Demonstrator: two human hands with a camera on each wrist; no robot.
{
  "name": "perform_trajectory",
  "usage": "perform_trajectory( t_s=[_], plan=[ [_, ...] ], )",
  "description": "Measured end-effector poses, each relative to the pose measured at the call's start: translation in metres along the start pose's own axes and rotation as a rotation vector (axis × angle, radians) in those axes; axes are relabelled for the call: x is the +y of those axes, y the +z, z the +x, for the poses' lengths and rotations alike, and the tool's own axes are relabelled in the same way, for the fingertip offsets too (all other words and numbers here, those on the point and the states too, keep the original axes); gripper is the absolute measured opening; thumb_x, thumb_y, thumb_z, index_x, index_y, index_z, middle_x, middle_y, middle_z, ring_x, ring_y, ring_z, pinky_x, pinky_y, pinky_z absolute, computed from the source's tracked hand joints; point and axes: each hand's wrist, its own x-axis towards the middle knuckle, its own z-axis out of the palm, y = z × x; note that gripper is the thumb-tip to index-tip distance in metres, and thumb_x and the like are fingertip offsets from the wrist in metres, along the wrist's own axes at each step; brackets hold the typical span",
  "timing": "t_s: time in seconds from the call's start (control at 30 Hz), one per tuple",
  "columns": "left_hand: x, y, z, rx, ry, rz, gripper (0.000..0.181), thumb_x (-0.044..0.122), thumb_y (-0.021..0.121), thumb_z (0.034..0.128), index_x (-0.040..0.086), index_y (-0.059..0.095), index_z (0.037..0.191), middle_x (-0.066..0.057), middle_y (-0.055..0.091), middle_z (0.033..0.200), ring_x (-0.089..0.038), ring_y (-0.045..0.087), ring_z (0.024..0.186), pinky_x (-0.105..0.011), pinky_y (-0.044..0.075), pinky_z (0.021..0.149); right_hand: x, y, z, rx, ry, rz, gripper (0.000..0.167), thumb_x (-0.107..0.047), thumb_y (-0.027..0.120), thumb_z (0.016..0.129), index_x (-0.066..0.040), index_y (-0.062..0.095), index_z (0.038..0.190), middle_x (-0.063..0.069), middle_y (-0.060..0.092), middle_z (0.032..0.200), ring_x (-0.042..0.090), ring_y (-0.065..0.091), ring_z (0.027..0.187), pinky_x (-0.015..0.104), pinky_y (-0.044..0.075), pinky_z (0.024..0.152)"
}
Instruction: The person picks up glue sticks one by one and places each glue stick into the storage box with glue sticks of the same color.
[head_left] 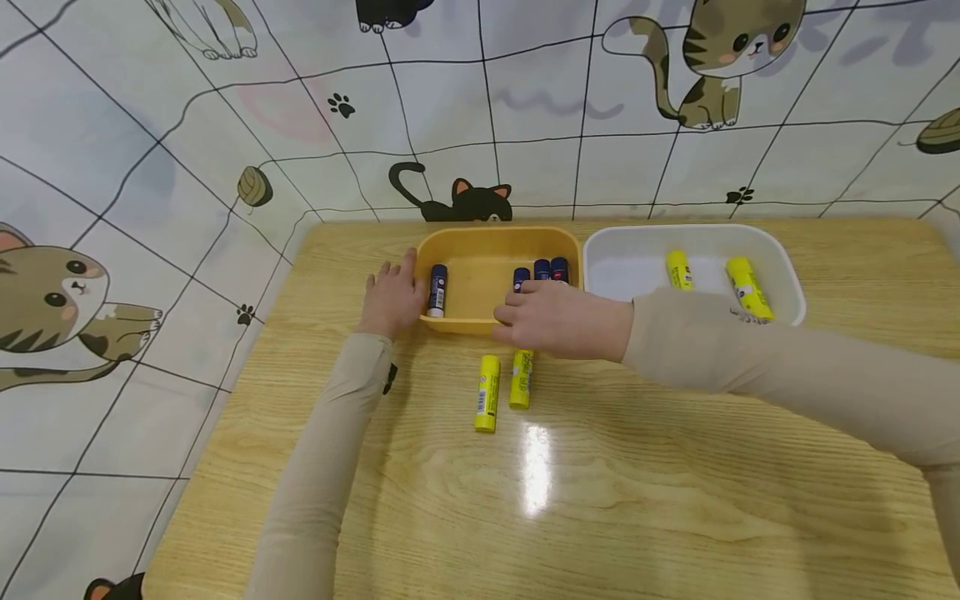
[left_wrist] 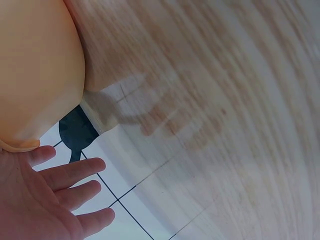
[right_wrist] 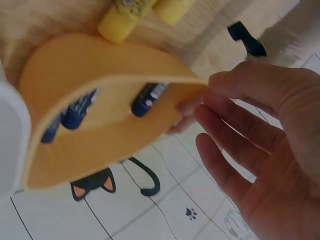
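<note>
My left hand [head_left: 393, 300] rests at the left end of the orange tray [head_left: 487, 242], with its fingers extended along the outside in the left wrist view. My right hand [head_left: 562, 321] is over the tray's front rim, fingers loosely bent and nothing visible between them in the right wrist view. Inside the tray, one dark-blue glue stick [head_left: 438, 292] is by the left wall. Several more blue glue sticks [head_left: 542, 269] are at the right, partly covered by my right hand. Two yellow glue sticks [head_left: 487, 393] [head_left: 521, 379] lie on the table before the tray.
A white tray [head_left: 622, 237] stands right beside the orange one, with two yellow glue sticks [head_left: 748, 287] [head_left: 680, 270] visible in it; my right sleeve hides part of it. A cat-patterned wall [head_left: 540, 108] borders the wooden table [head_left: 600, 500] behind and at the left.
</note>
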Motion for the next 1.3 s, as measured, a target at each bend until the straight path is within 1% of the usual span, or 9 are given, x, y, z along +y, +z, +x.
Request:
perform_trajectory(
  t_s=[0.17,0.3,0.43,0.7,0.8,0.93,1.1,1.23,1.3],
  plan=[
    [0.001,0.0,0.001,-0.003,0.0,0.0,0.058,0.03,0.029,0.1013,0.013,0.015,0.155,-0.021,0.035,0.15,-0.039,0.018,0.142,-0.057,0.008,0.113,-0.007,0.022,0.003,-0.041,-0.021,0.02,0.035,-0.01,0.074,0.085,-0.01,0.062,0.117,0.007,0.064,0.112,0.023,0.062,0.099,0.037,0.051,0.085],
    [0.002,0.0,0.0,-0.002,-0.002,-0.002,0.058,0.03,0.03,0.1009,0.014,0.016,0.155,-0.02,0.035,0.15,-0.039,0.018,0.142,-0.057,0.008,0.113,-0.012,0.039,0.006,-0.069,-0.015,0.063,0.033,-0.011,0.072,0.087,-0.011,0.062,0.119,0.008,0.063,0.118,0.024,0.062,0.105,0.04,0.05,0.088],
    [0.002,0.0,0.0,0.0,-0.006,-0.009,0.058,0.03,0.03,0.1008,0.014,0.016,0.155,-0.021,0.035,0.15,-0.039,0.018,0.142,-0.057,0.008,0.113,-0.014,0.051,0.009,-0.076,-0.018,0.061,0.032,-0.009,0.071,0.087,-0.012,0.062,0.118,0.008,0.062,0.118,0.025,0.061,0.106,0.041,0.05,0.09],
    [0.002,-0.001,0.0,0.002,-0.002,-0.011,0.058,0.03,0.029,0.1011,0.013,0.015,0.155,-0.021,0.034,0.15,-0.039,0.017,0.142,-0.057,0.008,0.113,-0.02,0.067,0.01,-0.004,-0.072,-0.01,0.03,-0.011,0.069,0.089,-0.015,0.059,0.117,0.007,0.06,0.12,0.023,0.057,0.108,0.037,0.048,0.09],
    [0.002,-0.001,0.001,0.004,0.001,-0.012,0.058,0.03,0.029,0.1011,0.013,0.015,0.155,-0.021,0.034,0.15,-0.039,0.017,0.142,-0.057,0.008,0.113,-0.023,0.072,0.011,-0.011,-0.085,-0.024,0.033,-0.012,0.069,0.089,-0.016,0.059,0.12,0.006,0.059,0.121,0.022,0.056,0.108,0.035,0.048,0.089],
    [0.001,0.0,0.001,0.008,0.003,-0.016,0.058,0.03,0.029,0.1012,0.013,0.016,0.155,-0.021,0.035,0.15,-0.039,0.017,0.143,-0.057,0.008,0.113,-0.027,0.079,0.011,-0.02,-0.101,-0.01,0.033,-0.01,0.066,0.09,-0.015,0.058,0.122,0.007,0.057,0.125,0.022,0.055,0.113,0.034,0.046,0.092],
    [-0.001,0.001,0.001,0.006,0.002,-0.017,0.058,0.03,0.029,0.1012,0.013,0.015,0.156,-0.02,0.034,0.151,-0.039,0.017,0.143,-0.057,0.009,0.113,-0.031,0.086,0.012,0.021,-0.106,0.047,0.03,-0.007,0.063,0.092,-0.014,0.058,0.121,0.007,0.058,0.125,0.023,0.053,0.115,0.036,0.043,0.099],
    [0.0,0.0,0.0,0.005,0.001,-0.022,0.059,0.03,0.028,0.1012,0.014,0.015,0.156,-0.021,0.034,0.151,-0.039,0.017,0.143,-0.056,0.009,0.113,-0.031,0.089,0.011,0.056,-0.104,0.04,0.028,-0.007,0.064,0.092,-0.013,0.059,0.119,0.007,0.059,0.122,0.023,0.054,0.113,0.036,0.043,0.098],
    [0.0,0.0,0.0,0.004,0.004,-0.024,0.059,0.03,0.028,0.1011,0.013,0.015,0.156,-0.021,0.034,0.151,-0.039,0.017,0.143,-0.056,0.009,0.113,-0.032,0.09,0.011,0.054,-0.106,0.03,0.029,-0.008,0.065,0.092,-0.013,0.059,0.12,0.007,0.059,0.123,0.023,0.054,0.114,0.037,0.043,0.098]
  ],
)
